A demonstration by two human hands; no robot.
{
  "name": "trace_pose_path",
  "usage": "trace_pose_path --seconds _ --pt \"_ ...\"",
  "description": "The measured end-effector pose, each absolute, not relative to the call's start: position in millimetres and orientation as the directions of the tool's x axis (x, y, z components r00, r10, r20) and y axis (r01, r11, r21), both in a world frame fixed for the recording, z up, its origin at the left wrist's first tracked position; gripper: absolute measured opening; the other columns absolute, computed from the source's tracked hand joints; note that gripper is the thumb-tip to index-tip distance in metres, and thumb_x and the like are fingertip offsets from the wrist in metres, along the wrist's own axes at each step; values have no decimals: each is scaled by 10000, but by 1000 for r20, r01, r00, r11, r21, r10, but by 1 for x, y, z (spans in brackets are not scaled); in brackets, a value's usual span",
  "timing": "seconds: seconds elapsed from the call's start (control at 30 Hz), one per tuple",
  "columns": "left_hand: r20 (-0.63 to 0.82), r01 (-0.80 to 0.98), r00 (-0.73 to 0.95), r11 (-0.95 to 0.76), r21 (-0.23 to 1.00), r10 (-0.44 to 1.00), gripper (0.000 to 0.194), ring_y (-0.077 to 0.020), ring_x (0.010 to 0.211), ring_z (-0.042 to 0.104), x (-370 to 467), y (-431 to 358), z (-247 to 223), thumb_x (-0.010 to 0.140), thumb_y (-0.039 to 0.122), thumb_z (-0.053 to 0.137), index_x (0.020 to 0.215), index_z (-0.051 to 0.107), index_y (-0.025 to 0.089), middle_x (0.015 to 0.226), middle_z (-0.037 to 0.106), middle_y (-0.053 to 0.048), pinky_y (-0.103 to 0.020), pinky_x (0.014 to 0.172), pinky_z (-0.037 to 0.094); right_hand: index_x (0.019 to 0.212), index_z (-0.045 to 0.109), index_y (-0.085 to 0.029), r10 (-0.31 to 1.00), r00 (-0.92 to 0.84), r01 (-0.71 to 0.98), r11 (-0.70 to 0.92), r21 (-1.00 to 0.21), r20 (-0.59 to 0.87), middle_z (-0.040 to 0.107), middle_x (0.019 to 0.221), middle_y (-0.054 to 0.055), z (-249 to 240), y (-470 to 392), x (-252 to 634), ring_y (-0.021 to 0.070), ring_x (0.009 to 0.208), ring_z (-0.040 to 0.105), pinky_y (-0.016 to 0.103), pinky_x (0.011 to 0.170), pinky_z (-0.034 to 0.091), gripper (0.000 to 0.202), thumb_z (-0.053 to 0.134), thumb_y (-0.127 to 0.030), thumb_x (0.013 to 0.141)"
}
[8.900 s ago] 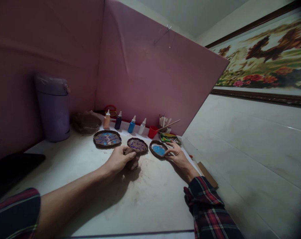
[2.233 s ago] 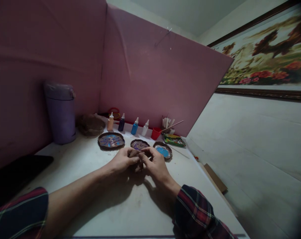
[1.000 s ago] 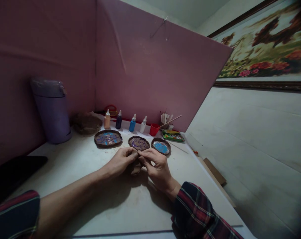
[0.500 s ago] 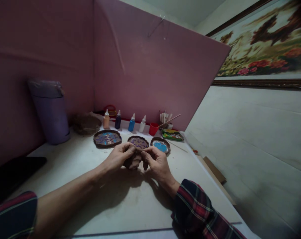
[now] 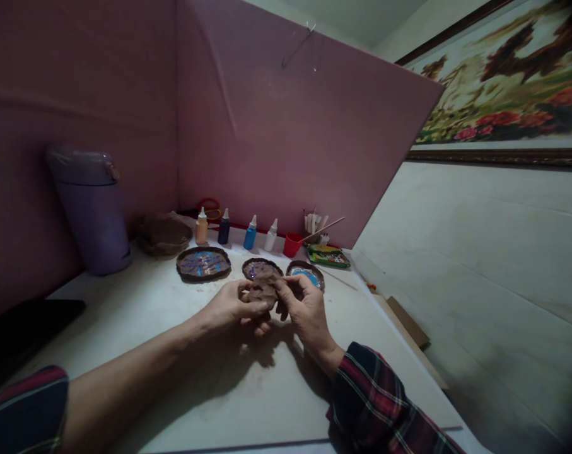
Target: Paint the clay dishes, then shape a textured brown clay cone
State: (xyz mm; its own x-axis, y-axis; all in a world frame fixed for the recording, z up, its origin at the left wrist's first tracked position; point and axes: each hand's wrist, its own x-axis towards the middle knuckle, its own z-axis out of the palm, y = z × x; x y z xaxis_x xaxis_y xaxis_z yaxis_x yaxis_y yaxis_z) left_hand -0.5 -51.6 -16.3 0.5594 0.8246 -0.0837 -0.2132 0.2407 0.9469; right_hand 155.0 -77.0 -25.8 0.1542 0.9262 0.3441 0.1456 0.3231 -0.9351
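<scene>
A flattened, uneven piece of brown clay (image 5: pixel 263 287) is held up above the white board, between my two hands. My left hand (image 5: pixel 233 306) grips its left and lower edge, thumb on the face toward me. The fingers of my right hand (image 5: pixel 304 309) pinch its right edge. Just behind are two clay dishes: one with purple marks (image 5: pixel 251 269), partly hidden by the clay, and one with blue and white paint (image 5: pixel 309 273). A larger clay dish with blue and purple streaks (image 5: pixel 203 263) lies to the left.
Several paint bottles (image 5: pixel 250 234) stand behind the dishes, beside a red cup (image 5: pixel 292 244) with a brush and a green packet (image 5: pixel 328 256). At left are a purple tumbler (image 5: pixel 94 214), a wrapped clay lump (image 5: pixel 163 233) and a dark flat object (image 5: pixel 35 328).
The clay has been turned so its broad face shows and raised slightly, now covering part of the middle dish. My left hand has shifted from its top edge to its lower left side.
</scene>
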Motion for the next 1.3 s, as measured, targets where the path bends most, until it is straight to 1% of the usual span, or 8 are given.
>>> trace_pose_path --seconds 0.23,0.4,0.63,0.73,0.83,1.03,1.2,1.3 --pt "-10 -203 539 141 969 843 404 -147 440 604 -1 -49 -23 609 280 798 895 575 101 582 660 -48 -260 455 507 966 555 -168 958 79 9 274 -962 274 660 760 28 -36 -68 156 113 561 606 219 497 482 373 668 -457 758" --pt "2 -201 494 112 973 869 544 -141 574 642 1 -46 -29 678 372 756 1100 509 134 837 686 -83 -237 485 506 876 562 -144 983 121 -112 153 -982 139 576 530 -41 -29 -69 154 74 370 486 172 341 379 362 700 -435 711" --pt "54 -75 411 -25 997 910 708 -129 563 608 0 -43 -24 603 302 803 1169 415 130 776 622 -14 -228 470 481 834 530 -152 977 181 -156 139 -978 110 596 516 -37 -28 -72 151 91 342 505 178 312 386 351 720 -402 677" --pt "119 -77 385 -97 992 915 764 -198 763 656 3 -46 -24 550 249 818 1191 417 140 929 631 -66 -269 560 523 822 520 -159 973 200 -154 143 -978 111 610 548 -34 -31 -71 152 92 364 528 180 335 407 352 735 -388 663" --pt "193 -88 402 -172 981 895 642 -219 891 649 4 -48 -28 593 230 776 1146 465 129 1044 637 -108 -316 716 531 835 521 -159 976 181 -140 145 -979 118 607 546 -39 -32 -71 152 89 375 539 171 348 409 366 745 -389 660" --pt "336 96 374 -397 913 864 441 -236 967 619 3 -47 -34 685 203 662 1099 527 132 1039 655 -94 -377 854 483 852 513 -158 978 156 -131 160 -978 139 628 558 -20 -30 -74 151 102 388 556 173 345 404 372 737 -395 672" --pt "381 22 418 -428 903 825 574 -233 1027 604 4 -45 -39 693 246 698 1209 462 159 1151 610 -109 -368 871 490 856 512 -159 974 158 -115 182 -977 163 617 503 -21 -28 -74 151 91 352 514 165 332 377 342 712 -392 704" --pt "449 166 384 -538 826 807 637 -245 1053 575 3 -45 -40 697 233 698 1267 418 181 1208 542 -128 -387 853 499 838 514 -161 975 181 -138 158 -978 132 608 485 -24 -28 -74 152 88 322 492 159 301 348 347 723 -396 689"
